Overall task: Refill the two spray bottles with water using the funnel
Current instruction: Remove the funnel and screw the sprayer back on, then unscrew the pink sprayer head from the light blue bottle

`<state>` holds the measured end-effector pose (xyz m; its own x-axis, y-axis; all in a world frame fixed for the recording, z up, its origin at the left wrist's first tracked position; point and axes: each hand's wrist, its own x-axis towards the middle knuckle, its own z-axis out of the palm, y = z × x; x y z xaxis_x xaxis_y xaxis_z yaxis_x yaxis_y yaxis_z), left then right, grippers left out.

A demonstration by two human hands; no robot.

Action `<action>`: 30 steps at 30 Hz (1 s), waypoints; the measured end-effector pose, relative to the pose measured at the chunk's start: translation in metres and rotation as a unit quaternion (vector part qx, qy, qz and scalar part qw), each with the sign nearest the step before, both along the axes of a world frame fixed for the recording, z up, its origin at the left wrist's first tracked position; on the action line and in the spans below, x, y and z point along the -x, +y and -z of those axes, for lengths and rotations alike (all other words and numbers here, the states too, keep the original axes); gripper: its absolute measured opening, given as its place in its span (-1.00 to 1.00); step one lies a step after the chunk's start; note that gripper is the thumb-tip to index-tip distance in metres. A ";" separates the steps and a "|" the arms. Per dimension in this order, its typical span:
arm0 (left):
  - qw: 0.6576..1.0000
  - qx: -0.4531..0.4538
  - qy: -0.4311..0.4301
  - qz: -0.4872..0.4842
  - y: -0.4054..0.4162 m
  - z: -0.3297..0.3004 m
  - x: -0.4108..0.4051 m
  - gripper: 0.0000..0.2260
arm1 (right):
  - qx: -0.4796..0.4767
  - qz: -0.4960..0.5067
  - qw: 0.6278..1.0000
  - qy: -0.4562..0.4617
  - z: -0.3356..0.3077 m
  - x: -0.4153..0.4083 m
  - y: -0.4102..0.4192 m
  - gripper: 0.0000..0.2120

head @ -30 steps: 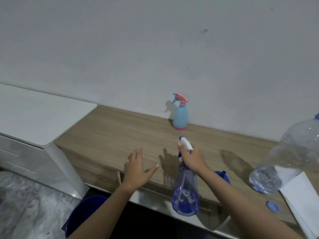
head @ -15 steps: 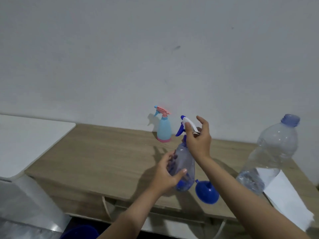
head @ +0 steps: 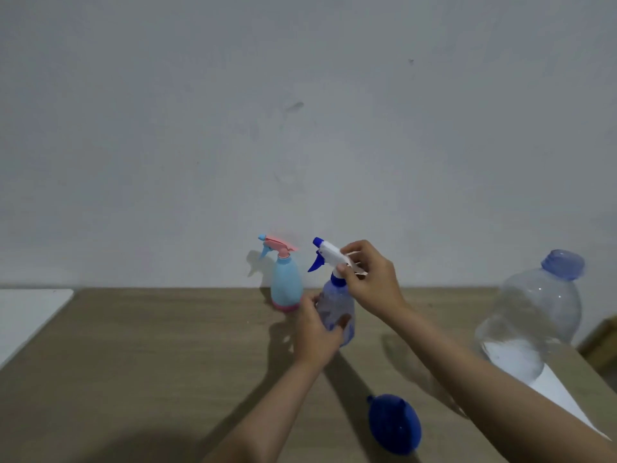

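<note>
A clear blue spray bottle (head: 334, 305) is upright at the middle of the wooden table (head: 150, 362). My left hand (head: 315, 332) wraps its body from the left. My right hand (head: 370, 279) grips its white and blue trigger head (head: 325, 252) from the right. A light blue spray bottle (head: 286, 285) with a pink trigger stands just behind it, by the wall. The dark blue funnel (head: 394, 424) lies on its side on the table, nearer to me. A big clear water bottle (head: 534, 315) with a blue cap stands at the right, part full.
A white sheet (head: 561, 392) lies under the big bottle at the table's right edge. A white cabinet top (head: 26, 315) adjoins the table on the left. The grey wall runs close behind the bottles.
The clear blue spray bottle has come up from below the table's front edge onto the tabletop. My left hand has closed around its body; my right hand stays on the trigger head.
</note>
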<state>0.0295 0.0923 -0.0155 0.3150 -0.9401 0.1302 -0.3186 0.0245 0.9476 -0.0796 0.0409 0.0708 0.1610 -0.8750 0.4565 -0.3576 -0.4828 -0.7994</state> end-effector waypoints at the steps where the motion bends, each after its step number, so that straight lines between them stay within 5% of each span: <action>1: 1.000 -0.007 -0.008 0.005 -0.013 0.002 -0.002 -0.51 | -0.007 -0.006 1.000 0.023 0.000 0.000 -0.008 -0.79; 10: 0.988 -0.101 -0.109 -0.036 -0.097 0.005 0.006 -0.65 | -0.054 -0.009 0.989 0.137 0.009 0.002 -0.080 -0.77; 18: 0.986 -0.124 -0.103 -0.052 -0.130 0.015 0.007 -0.52 | -0.071 -0.001 0.979 0.192 0.017 -0.006 -0.114 -0.68; 23: 0.987 -0.114 -0.091 -0.063 -0.138 0.019 0.006 -0.64 | -0.050 0.005 0.969 0.243 0.025 -0.010 -0.116 -0.58; 27: 0.991 -0.086 -0.086 -0.054 -0.131 0.019 0.003 -0.63 | 0.063 0.103 0.940 0.318 0.027 -0.015 -0.109 -0.61; 30: 0.992 -0.027 -0.104 -0.071 -0.113 0.020 -0.008 -0.69 | 0.224 0.087 0.933 0.268 0.021 -0.030 -0.103 -0.74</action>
